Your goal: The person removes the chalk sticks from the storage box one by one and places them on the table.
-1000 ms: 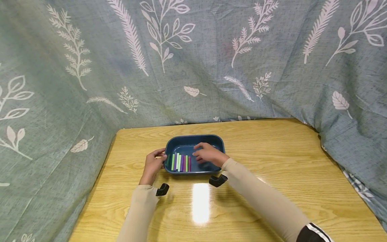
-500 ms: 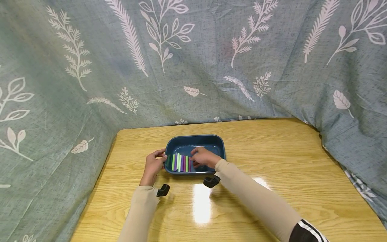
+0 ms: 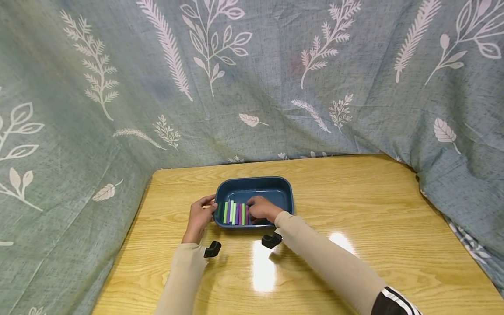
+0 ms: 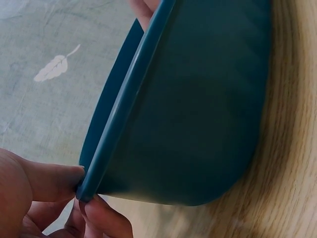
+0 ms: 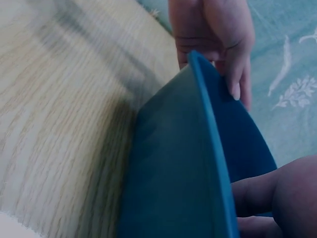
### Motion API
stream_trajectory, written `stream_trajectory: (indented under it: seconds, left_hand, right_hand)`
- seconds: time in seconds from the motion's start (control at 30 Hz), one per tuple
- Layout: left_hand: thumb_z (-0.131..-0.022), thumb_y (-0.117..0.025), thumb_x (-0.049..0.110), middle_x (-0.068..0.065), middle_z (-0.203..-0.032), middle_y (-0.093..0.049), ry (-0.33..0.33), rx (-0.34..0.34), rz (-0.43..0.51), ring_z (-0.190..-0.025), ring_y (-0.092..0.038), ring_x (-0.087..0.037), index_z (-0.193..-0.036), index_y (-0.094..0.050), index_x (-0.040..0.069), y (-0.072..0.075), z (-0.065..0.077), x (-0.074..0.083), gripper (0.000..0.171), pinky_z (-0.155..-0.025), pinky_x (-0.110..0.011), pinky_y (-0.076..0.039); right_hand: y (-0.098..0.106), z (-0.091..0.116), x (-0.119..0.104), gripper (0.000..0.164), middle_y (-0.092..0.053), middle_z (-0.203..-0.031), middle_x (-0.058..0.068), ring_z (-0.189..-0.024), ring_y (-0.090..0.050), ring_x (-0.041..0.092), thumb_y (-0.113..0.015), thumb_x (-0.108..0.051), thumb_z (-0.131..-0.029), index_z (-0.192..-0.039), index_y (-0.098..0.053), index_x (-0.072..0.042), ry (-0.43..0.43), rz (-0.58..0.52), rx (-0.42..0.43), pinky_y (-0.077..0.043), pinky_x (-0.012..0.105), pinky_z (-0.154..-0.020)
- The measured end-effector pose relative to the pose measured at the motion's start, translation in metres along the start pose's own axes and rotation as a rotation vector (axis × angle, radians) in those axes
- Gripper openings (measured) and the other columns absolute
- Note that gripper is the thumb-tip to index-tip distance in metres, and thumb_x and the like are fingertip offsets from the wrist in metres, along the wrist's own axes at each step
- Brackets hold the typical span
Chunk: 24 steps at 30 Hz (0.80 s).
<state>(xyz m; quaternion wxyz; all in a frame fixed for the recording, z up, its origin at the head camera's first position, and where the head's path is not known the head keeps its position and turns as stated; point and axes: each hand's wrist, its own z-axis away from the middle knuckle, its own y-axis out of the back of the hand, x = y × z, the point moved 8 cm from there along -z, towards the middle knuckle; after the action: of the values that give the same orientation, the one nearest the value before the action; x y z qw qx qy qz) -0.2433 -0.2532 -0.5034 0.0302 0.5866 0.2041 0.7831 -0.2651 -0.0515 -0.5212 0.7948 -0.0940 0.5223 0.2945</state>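
Note:
A dark blue, rounded rectangular basin (image 3: 256,183) sits on the wooden table. In its left half several slim sticks (image 3: 235,213), green, pale green, purple and magenta, lie side by side in a row; they look like chalk. My left hand (image 3: 199,217) pinches the basin's left rim, thumb (image 4: 59,178) over the inside and fingers beneath the lip. Inside the basin, my right hand (image 3: 264,209) reaches down with its fingers at the rightmost magenta stick (image 3: 246,215). The basin's wall (image 5: 183,163) hides those fingertips in the right wrist view, so whether they grip the stick is unclear.
The wooden table (image 3: 354,192) extends to both sides and in front of the basin. A blue-grey leaf-patterned cloth (image 3: 267,87) hangs behind and at the sides. Black wrist cameras stick out under both wrists, near the basin's front edge on the right.
My right hand has moved left and lower inside the basin, from its middle to the right end of the row of sticks. My left hand stays on the rim.

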Motion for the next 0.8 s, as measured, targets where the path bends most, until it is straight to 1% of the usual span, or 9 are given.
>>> stream_trajectory:
  seconds: [0.17, 0.3, 0.37, 0.43, 0.5, 0.57, 0.63, 0.73, 0.8]
  left_hand:
    - [-0.105, -0.059, 0.001, -0.016, -0.114, -0.056, -0.001, 0.002, 0.005, -0.078, -0.056, -0.018, -0.141, -0.064, -0.003, 0.0, 0.001, 0.001, 0.036, -0.055, -0.021, -0.047]
    - [-0.105, -0.059, 0.001, -0.016, -0.114, -0.056, -0.006, -0.005, 0.016, -0.075, -0.055, -0.016, -0.141, -0.063, -0.005, 0.0, 0.002, 0.002, 0.036, -0.055, -0.021, -0.047]
    - [-0.105, -0.059, 0.0, -0.016, -0.114, -0.056, -0.006, -0.008, 0.019, -0.074, -0.055, -0.016, -0.141, -0.063, -0.006, 0.0, 0.002, 0.002, 0.036, -0.055, -0.022, -0.047]
    - [-0.105, -0.059, 0.0, -0.016, -0.114, -0.056, -0.004, -0.007, 0.016, -0.074, -0.055, -0.015, -0.141, -0.063, -0.005, 0.001, 0.002, 0.0, 0.037, -0.055, -0.021, -0.047]
    - [-0.105, -0.059, 0.001, -0.016, -0.114, -0.056, -0.002, -0.005, 0.013, -0.073, -0.055, -0.015, -0.141, -0.063, -0.004, 0.001, 0.001, -0.001, 0.037, -0.055, -0.021, -0.047]
    - [-0.105, -0.059, 0.001, -0.016, -0.115, -0.056, -0.003, -0.005, 0.012, -0.073, -0.055, -0.016, -0.142, -0.063, -0.003, 0.0, 0.001, -0.001, 0.037, -0.055, -0.021, -0.047]
    - [-0.105, -0.059, 0.001, -0.016, -0.115, -0.056, -0.003, -0.003, 0.013, -0.074, -0.055, -0.016, -0.142, -0.063, -0.004, 0.0, 0.0, -0.001, 0.037, -0.055, -0.021, -0.047]
    - [-0.105, -0.058, 0.001, -0.016, -0.116, -0.056, 0.002, -0.003, 0.012, -0.076, -0.056, -0.018, -0.142, -0.063, -0.003, -0.001, -0.001, 0.0, 0.037, -0.056, -0.021, -0.047]
    - [-0.105, -0.058, 0.0, -0.016, -0.116, -0.056, 0.005, -0.002, 0.012, -0.078, -0.056, -0.018, -0.142, -0.063, -0.003, -0.001, -0.001, 0.0, 0.037, -0.057, -0.021, -0.047]
  right_hand:
    - [0.0, 0.001, -0.001, 0.043, -0.059, -0.086, 0.012, -0.069, -0.056, 0.018, -0.054, 0.009, -0.098, -0.141, -0.055, 0.011, 0.014, 0.058, 0.027, -0.057, 0.031, -0.067]
    - [0.001, 0.003, -0.004, 0.031, -0.063, -0.091, 0.015, -0.071, -0.063, 0.02, -0.061, 0.007, -0.097, -0.128, -0.06, 0.01, 0.039, 0.103, 0.06, -0.06, 0.034, -0.07]
    - [0.004, 0.002, -0.005, 0.023, -0.064, -0.095, 0.015, -0.073, -0.067, 0.022, -0.065, 0.006, -0.096, -0.119, -0.062, 0.007, 0.067, 0.14, 0.092, -0.059, 0.033, -0.071]
    - [0.007, 0.001, -0.007, 0.016, -0.065, -0.097, 0.014, -0.076, -0.066, 0.022, -0.068, 0.005, -0.093, -0.109, -0.064, 0.004, 0.106, 0.193, 0.139, -0.056, 0.032, -0.073]
    - [0.01, 0.001, -0.01, 0.012, -0.066, -0.095, 0.013, -0.075, -0.065, 0.021, -0.072, 0.003, -0.091, -0.101, -0.065, 0.002, 0.142, 0.243, 0.188, -0.054, 0.032, -0.074]
    - [0.013, 0.003, -0.014, 0.011, -0.067, -0.092, 0.012, -0.074, -0.062, 0.02, -0.075, 0.001, -0.09, -0.096, -0.065, 0.0, 0.168, 0.29, 0.232, -0.053, 0.033, -0.075]
    - [0.015, 0.006, -0.018, 0.013, -0.067, -0.088, 0.011, -0.072, -0.061, 0.019, -0.078, -0.001, -0.089, -0.094, -0.066, 0.0, 0.188, 0.324, 0.264, -0.054, 0.035, -0.076]
    - [0.016, 0.01, -0.022, 0.014, -0.067, -0.086, 0.01, -0.069, -0.062, 0.019, -0.079, -0.001, -0.088, -0.093, -0.066, 0.0, 0.199, 0.347, 0.291, -0.055, 0.035, -0.076]
    - [0.015, 0.01, -0.022, 0.014, -0.068, -0.085, 0.011, -0.066, -0.066, 0.021, -0.079, 0.001, -0.088, -0.093, -0.065, 0.001, 0.202, 0.331, 0.297, -0.057, 0.034, -0.073]
